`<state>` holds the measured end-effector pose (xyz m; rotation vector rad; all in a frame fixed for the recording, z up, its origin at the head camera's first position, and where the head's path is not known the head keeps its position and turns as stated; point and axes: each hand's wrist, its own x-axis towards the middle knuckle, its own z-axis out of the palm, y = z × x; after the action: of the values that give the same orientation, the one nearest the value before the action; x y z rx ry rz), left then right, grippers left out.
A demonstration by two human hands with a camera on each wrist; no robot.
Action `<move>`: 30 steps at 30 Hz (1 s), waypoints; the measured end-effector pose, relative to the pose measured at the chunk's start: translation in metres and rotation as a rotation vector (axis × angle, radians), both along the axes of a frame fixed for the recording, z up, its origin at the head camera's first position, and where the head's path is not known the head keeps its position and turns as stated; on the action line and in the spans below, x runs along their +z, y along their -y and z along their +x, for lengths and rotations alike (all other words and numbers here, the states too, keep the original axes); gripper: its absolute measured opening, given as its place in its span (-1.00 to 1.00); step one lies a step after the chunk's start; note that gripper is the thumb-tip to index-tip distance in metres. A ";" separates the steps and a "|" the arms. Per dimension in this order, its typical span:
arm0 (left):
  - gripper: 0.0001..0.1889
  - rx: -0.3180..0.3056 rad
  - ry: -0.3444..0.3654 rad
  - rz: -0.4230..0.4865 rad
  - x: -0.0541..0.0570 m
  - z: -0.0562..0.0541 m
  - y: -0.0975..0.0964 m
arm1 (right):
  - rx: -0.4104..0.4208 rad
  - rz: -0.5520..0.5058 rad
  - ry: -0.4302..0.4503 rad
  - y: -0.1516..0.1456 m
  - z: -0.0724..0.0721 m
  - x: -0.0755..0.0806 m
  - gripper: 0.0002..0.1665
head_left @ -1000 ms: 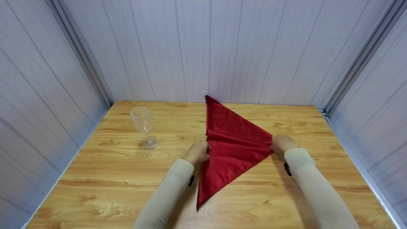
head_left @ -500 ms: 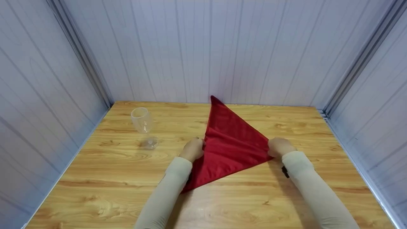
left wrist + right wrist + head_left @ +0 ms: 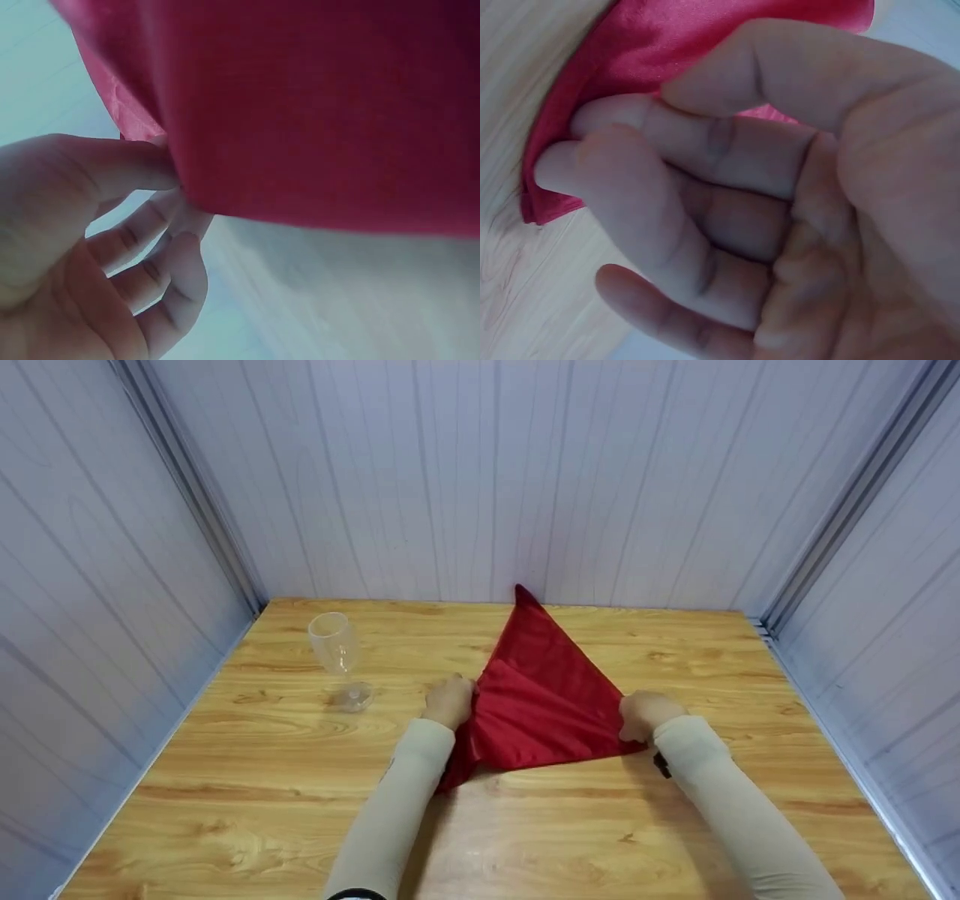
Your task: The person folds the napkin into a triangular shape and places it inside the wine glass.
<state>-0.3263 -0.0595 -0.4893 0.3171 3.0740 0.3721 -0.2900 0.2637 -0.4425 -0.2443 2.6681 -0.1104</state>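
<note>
A satiny red cloth (image 3: 544,709) lies between my two hands, folded into a rough triangle whose peak points to the back wall. At its left edge, my left hand (image 3: 450,701) pinches the fabric between thumb and fingers; in the left wrist view the cloth (image 3: 322,112) drapes from that pinch. My right hand (image 3: 651,715) holds the right corner. From the right wrist, the thumb (image 3: 727,67) presses toward the index finger at the fabric, with the other fingers loosely bent. A flap of the cloth hangs down behind the left wrist, partly hidden by the sleeve.
A clear stemmed glass (image 3: 335,645) stands upright at the back left of the wooden table (image 3: 247,787). A white panelled wall (image 3: 420,495) rises at the table's back edge, with side walls left and right.
My left hand has moved slightly away and left, drawing the cloth's lower point up toward it. The right hand has shifted a little left and nearer. The peak has swung right.
</note>
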 end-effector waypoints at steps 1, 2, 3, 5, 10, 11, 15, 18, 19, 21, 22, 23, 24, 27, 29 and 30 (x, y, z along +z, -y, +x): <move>-0.72 -0.006 -0.002 -0.013 0.001 -0.001 0.001 | 0.006 0.011 0.001 0.001 0.000 0.000 -0.77; -0.71 -0.015 0.006 -0.018 0.002 -0.001 0.002 | 0.009 0.014 0.004 0.002 0.000 0.000 -0.76; -0.69 -0.026 0.014 -0.018 0.003 -0.001 0.003 | 0.012 0.017 0.007 0.002 0.000 0.000 -0.75; -0.64 -0.047 0.046 0.000 0.007 0.001 0.007 | 0.010 0.015 0.012 0.002 0.000 -0.001 -0.74; -0.52 -0.081 0.184 0.020 0.018 0.005 0.016 | 0.004 -0.004 0.005 0.002 0.001 0.000 -0.73; -0.52 -0.088 0.205 0.014 0.020 0.006 0.016 | 0.013 -0.005 -0.003 0.002 0.001 0.000 -0.73; -0.59 -0.170 0.211 0.000 0.026 0.013 0.010 | 0.041 -0.001 -0.029 0.001 0.002 0.000 -0.71; -0.57 -0.267 0.176 -0.009 0.027 0.023 -0.005 | 0.057 0.008 -0.036 0.000 0.001 -0.002 -0.71; -0.56 -0.293 0.166 -0.027 0.026 0.027 -0.011 | 0.062 0.012 -0.039 0.001 0.001 -0.002 -0.71; -0.56 -0.325 0.157 -0.076 0.024 0.036 -0.022 | 0.073 0.024 -0.046 0.001 0.000 -0.003 -0.73; -0.55 -0.335 0.154 -0.108 0.022 0.040 -0.027 | 0.074 0.028 -0.046 0.001 0.000 -0.003 -0.73; -0.53 -0.338 0.150 -0.139 0.020 0.043 -0.031 | 0.076 0.032 -0.047 0.001 -0.001 -0.004 -0.74; -0.52 -0.331 0.150 -0.166 0.018 0.046 -0.035 | 0.077 0.037 -0.048 0.001 -0.001 -0.004 -0.74; -0.43 -0.310 0.161 -0.204 0.015 0.051 -0.043 | 0.074 0.045 -0.041 0.002 -0.002 -0.003 -0.74; -0.39 -0.298 0.162 -0.208 0.014 0.053 -0.044 | 0.074 0.048 -0.036 0.003 -0.002 -0.002 -0.74; -0.39 -0.293 0.163 -0.206 0.014 0.053 -0.044 | 0.074 0.050 -0.035 0.003 -0.002 -0.001 -0.74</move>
<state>-0.2734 -0.0157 -0.4750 0.6786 2.8155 0.0651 -0.2924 0.2602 -0.4438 -0.3312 2.6890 -0.0167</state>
